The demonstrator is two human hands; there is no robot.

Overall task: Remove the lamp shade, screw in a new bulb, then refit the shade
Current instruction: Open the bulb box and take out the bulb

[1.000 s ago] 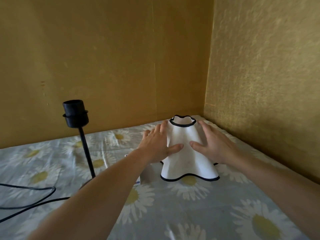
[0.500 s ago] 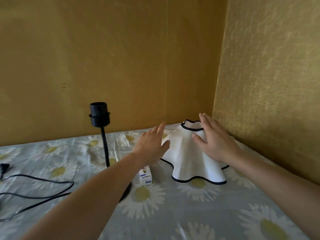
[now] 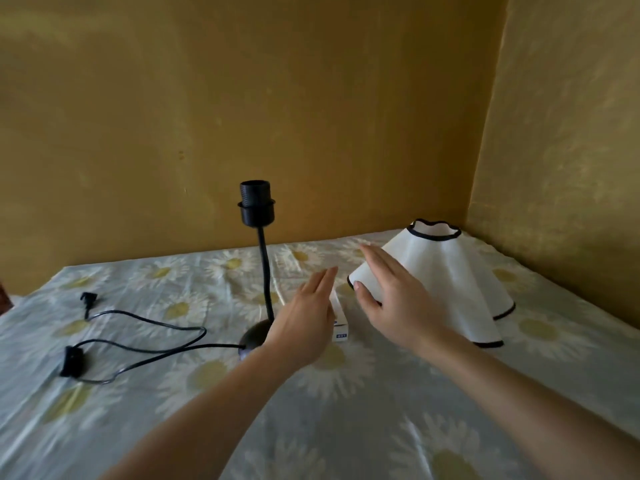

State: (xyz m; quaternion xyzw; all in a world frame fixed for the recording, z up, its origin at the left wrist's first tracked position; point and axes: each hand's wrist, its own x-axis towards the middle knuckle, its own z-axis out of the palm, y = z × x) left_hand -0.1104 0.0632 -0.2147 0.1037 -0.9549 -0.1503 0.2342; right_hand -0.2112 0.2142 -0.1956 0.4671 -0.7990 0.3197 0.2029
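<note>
Far left on the daisy-print sheet [image 3: 104,427] lies the black cord w/ inline switch [image 3: 71,361], leading to the black gooseneck lamp base w/ bare threaded socket [image 3: 255,201]; both hands have come off the white fluted fabric shade w/ black trim [image 3: 446,271], which now stands alone at right, so removal looks done & the bulb is next. Left hand [image 3: 306,322] flat, fingers spread, holding nothing, over the small white bulb box [image 3: 339,320]; right hand [image 3: 394,299] also slack & empty, just beside the shade, prob not touching
</note>
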